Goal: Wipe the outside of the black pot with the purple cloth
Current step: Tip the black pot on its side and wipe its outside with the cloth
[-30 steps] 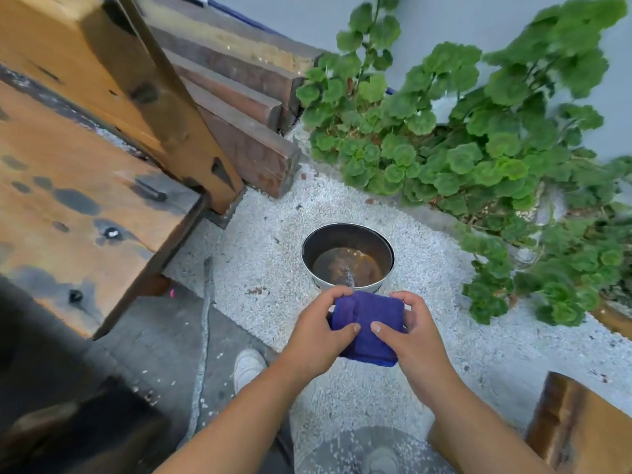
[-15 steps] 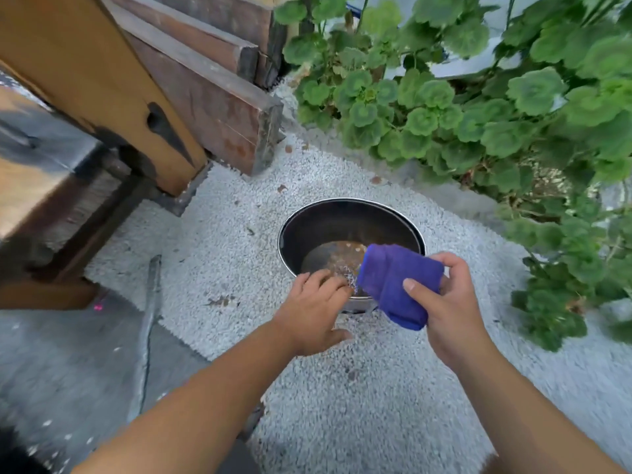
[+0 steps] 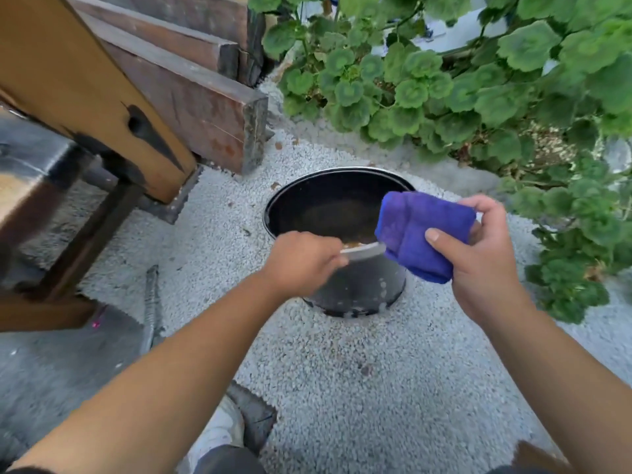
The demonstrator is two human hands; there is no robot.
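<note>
The black pot (image 3: 355, 289) stands on white gravel in the middle of the view, with brown water and debris inside. Its dark outer wall shows pale specks near the bottom. My left hand (image 3: 302, 256) grips the pot's near rim, fingers curled over the metal edge. My right hand (image 3: 478, 265) holds the folded purple cloth (image 3: 420, 230) just above the pot's right rim, thumb pressed on the cloth's front. The cloth hides the right part of the rim.
A green leafy plant (image 3: 461, 80) crowds the top and right. Stacked wooden beams (image 3: 191, 97) and a wooden bench (image 3: 68, 80) stand at left. A metal strip (image 3: 150, 302) lies on the gravel beside dark paving. My shoe (image 3: 219, 436) is below.
My left hand let go of the cloth, reached forward and took hold of the pot's near rim. My right hand carried the cloth to the right. The camera came closer to the pot.
</note>
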